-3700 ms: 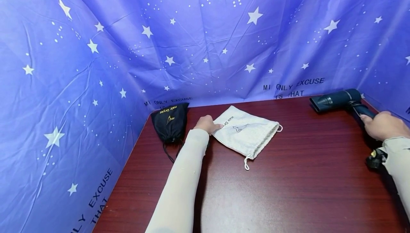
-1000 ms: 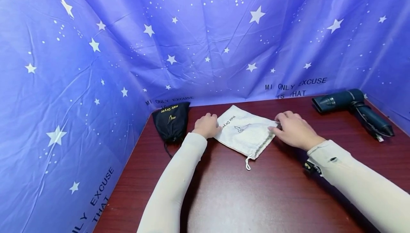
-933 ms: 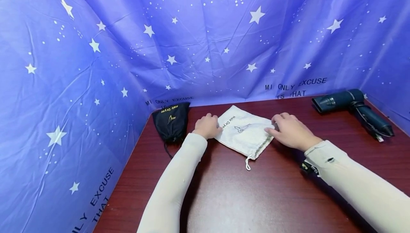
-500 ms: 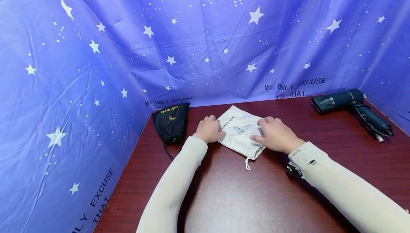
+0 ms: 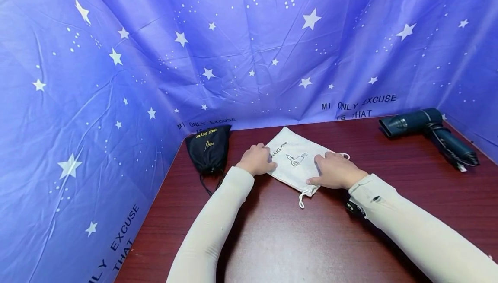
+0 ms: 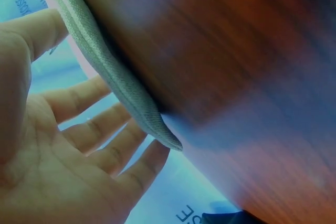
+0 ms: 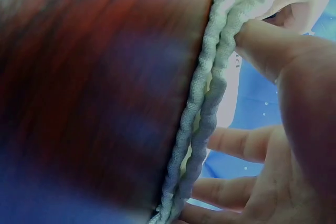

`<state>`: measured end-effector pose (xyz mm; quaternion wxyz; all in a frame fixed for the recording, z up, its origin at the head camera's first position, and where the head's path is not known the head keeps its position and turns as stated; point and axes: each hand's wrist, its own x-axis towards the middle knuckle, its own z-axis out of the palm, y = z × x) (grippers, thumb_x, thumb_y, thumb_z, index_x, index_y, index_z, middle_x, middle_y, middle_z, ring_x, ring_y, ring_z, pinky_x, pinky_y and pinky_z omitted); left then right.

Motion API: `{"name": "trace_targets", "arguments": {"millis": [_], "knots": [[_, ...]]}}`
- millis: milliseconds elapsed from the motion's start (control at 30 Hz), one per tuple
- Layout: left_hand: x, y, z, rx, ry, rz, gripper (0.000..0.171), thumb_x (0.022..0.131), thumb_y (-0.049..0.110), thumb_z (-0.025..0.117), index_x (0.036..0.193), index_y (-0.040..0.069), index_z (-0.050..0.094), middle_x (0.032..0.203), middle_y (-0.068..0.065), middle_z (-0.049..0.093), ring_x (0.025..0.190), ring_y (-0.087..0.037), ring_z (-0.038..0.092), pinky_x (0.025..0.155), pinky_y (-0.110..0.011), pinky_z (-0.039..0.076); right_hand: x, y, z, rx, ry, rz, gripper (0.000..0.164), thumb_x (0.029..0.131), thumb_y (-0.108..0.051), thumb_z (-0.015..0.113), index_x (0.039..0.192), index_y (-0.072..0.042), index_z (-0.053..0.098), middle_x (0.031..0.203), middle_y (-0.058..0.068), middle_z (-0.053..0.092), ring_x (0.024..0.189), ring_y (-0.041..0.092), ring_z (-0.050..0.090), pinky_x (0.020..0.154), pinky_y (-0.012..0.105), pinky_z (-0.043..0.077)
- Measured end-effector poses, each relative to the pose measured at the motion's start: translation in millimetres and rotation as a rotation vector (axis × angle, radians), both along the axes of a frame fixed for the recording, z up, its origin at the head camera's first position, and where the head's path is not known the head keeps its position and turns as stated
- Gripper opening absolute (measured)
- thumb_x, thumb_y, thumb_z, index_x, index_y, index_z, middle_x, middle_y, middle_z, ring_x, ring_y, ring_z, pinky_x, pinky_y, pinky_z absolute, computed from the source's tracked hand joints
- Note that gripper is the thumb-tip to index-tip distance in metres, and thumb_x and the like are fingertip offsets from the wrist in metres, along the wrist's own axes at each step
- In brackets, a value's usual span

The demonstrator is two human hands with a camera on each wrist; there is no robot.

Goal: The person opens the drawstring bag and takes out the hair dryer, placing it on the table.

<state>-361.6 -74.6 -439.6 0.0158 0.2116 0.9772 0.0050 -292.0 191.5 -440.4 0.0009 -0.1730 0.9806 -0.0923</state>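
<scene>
A white drawstring bag [image 5: 299, 155], printed "Hair Dryer" with a dryer drawing, lies flat on the table between the two hands. My left hand [image 5: 256, 159] touches its left end; the left wrist view shows the fingers [image 6: 94, 129] spread and fairly straight along the bag's edge [image 6: 105, 64]. Across from it, my right hand [image 5: 335, 170] rests on the end with the drawstrings. In the right wrist view, the thumb and fingers [image 7: 226, 192] lie against the ruffled mouth [image 7: 210, 93], whose two layers are slightly apart.
A black drawstring bag [image 5: 208, 149] lies at the back left. At the back right is a dark hair dryer [image 5: 412, 122] with its cord along the handle. Star-printed blue cloth [image 5: 249, 49] walls the dark red table [image 5: 303, 240].
My right hand let go of the hair dryer, came left to the white bag's mouth end, and now rests on it. My left hand has shifted slightly along its end.
</scene>
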Motion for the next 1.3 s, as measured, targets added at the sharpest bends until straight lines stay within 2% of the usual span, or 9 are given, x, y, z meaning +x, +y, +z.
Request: {"name": "trace_targets", "arguments": {"millis": [200,400,600,867,1133,1300], "knots": [[4.2,1.7,2.5,-0.011,0.002,0.015,0.034,0.094,0.053,0.067,0.094,0.019,0.063,0.114,-0.003,0.060,0.106,-0.024,0.061,0.090,-0.043,0.054,0.2,0.7,-3.1,0.001,0.011,-0.005,0.076,0.079,-0.065,0.078,0.119,-0.002,0.063,0.112,0.025,0.062,0.106,0.046,0.063,0.087,0.062,0.051],[7.1,4.7,5.1,-0.020,0.005,0.022,0.034,0.095,0.053,0.067,0.097,0.019,0.065,0.116,-0.003,0.061,0.106,-0.024,0.062,0.088,-0.042,0.055,3.7,4.1,-1.1,-0.015,0.012,-0.001,0.075,0.079,-0.065,0.078,0.120,-0.004,0.064,0.114,0.024,0.062,0.107,0.044,0.063,0.086,0.060,0.052],[8.8,13.2,6.7,-0.060,0.013,0.022,0.041,0.094,0.056,0.067,0.105,0.017,0.067,0.119,-0.005,0.064,0.107,-0.027,0.065,0.088,-0.043,0.056,6.4,11.1,0.4,-0.017,0.020,0.008,0.072,0.078,-0.065,0.079,0.116,-0.006,0.064,0.110,0.021,0.061,0.100,0.041,0.063,0.083,0.059,0.052],[9.7,21.2,5.7,-0.074,0.004,0.032,0.045,0.093,0.057,0.067,0.110,0.016,0.066,0.122,-0.005,0.063,0.109,-0.026,0.065,0.087,-0.041,0.057,9.1,20.9,-0.4,-0.001,0.043,-0.007,0.078,0.076,-0.069,0.078,0.121,-0.006,0.065,0.116,0.022,0.063,0.103,0.046,0.065,0.088,0.064,0.047],[14.4,27.4,4.9,-0.049,-0.015,0.054,0.052,0.094,0.057,0.066,0.122,0.014,0.067,0.127,-0.005,0.064,0.114,-0.026,0.063,0.088,-0.041,0.058,14.3,26.4,-0.8,-0.017,0.035,-0.030,0.080,0.076,-0.069,0.079,0.124,-0.007,0.064,0.122,0.024,0.062,0.106,0.048,0.063,0.086,0.068,0.047],[18.7,26.7,4.8,-0.025,-0.014,0.052,0.047,0.092,0.056,0.069,0.117,0.017,0.068,0.125,-0.004,0.064,0.111,-0.023,0.065,0.086,-0.040,0.058,17.6,27.9,-2.6,-0.016,0.037,-0.036,0.078,0.076,-0.068,0.079,0.124,-0.007,0.064,0.123,0.025,0.062,0.109,0.048,0.063,0.087,0.068,0.047]]}}
